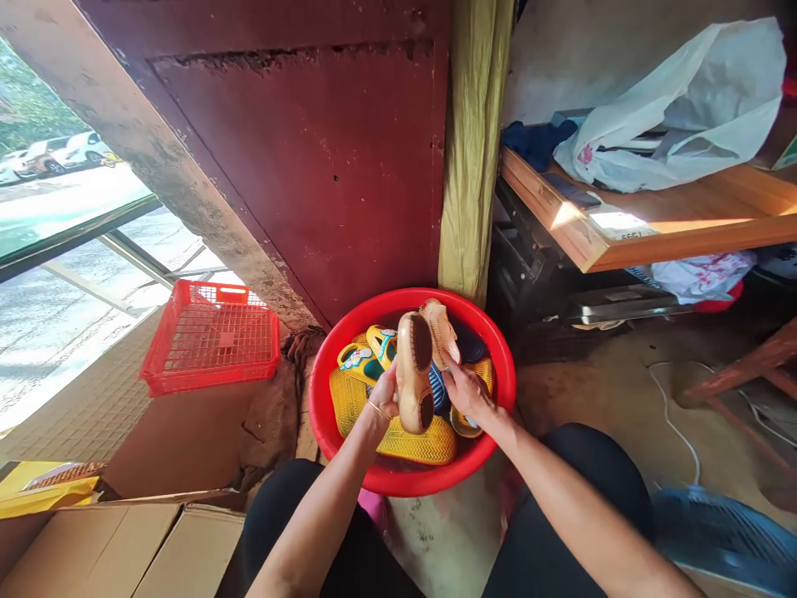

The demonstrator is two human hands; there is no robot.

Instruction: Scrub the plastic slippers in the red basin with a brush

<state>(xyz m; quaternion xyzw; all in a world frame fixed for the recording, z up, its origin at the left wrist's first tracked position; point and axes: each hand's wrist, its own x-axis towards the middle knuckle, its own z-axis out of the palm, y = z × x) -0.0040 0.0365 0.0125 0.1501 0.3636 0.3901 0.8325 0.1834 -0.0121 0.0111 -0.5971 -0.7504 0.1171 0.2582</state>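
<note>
My left hand is closed around a beige shoe, held with its sole and its dark brown heel and toe patches facing me. A second beige shoe, with a small red detail at its far end, is gripped by my right hand. Both are above a round red basin. Inside it lie yellow slippers with ridged soles, yellow clogs with white and blue decorations and a blue ridged piece of footwear, partly hidden by my hands.
Left of the basin, a red plastic crate rests on cardboard, with cardboard boxes nearer me. A maroon door and yellow curtain stand behind. To the right are a wooden tray with a white plastic bag, and a blue fan.
</note>
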